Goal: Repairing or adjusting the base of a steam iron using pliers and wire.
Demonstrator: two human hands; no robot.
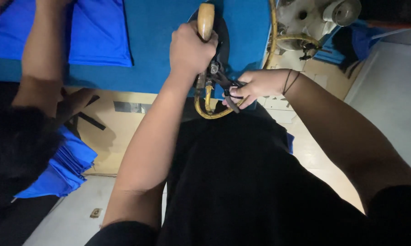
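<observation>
My left hand (189, 48) is closed around the wooden handle (206, 19) of a dark steam iron (222, 43) that rests on the blue-covered table (160, 50). My right hand (256, 85) grips dark pliers (229, 91), whose jaws sit at the metal fitting (213, 69) on the iron's near end. A yellowish hose (211, 114) loops from that fitting below both hands and runs up along the right side of the iron. My black shirt fills the lower middle of the view.
Another person's arm (43, 50) and dark hair (14, 146) are at the left. Folded blue fabric (100, 32) lies on the table's left; a blue stack (71, 168) sits lower down. A white machine (308, 18) stands at upper right.
</observation>
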